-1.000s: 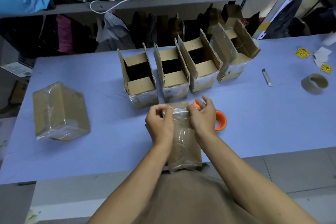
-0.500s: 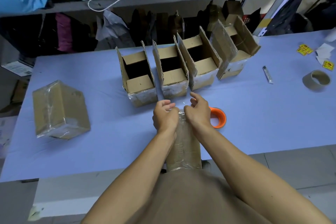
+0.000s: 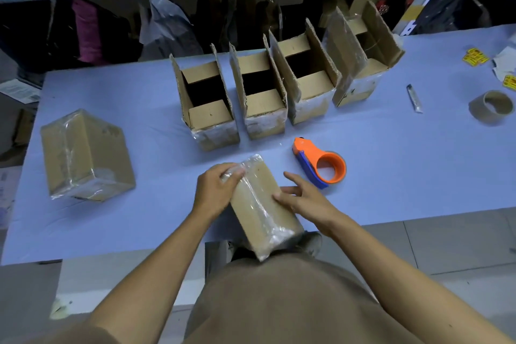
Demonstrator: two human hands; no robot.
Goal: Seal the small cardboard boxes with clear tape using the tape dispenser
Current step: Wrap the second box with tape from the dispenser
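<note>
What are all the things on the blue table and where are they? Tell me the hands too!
taped box: 1, brown under clear tape, near table edge, between the hands
sealed box: 1, brown, taped, left side of table
open boxes: 4, brown, flaps up, in a row at the back
tape dispenser: 1, orange and blue, right of the taped box
empty tape core: 1, brown, far right
small silver object: 1, left of the core; cannot tell what it is
yellow stickers: several, far right corner
table: 1, light blue
left hand: grips the taped box's far corner
right hand: fingers straight, touching the box's right side
</note>
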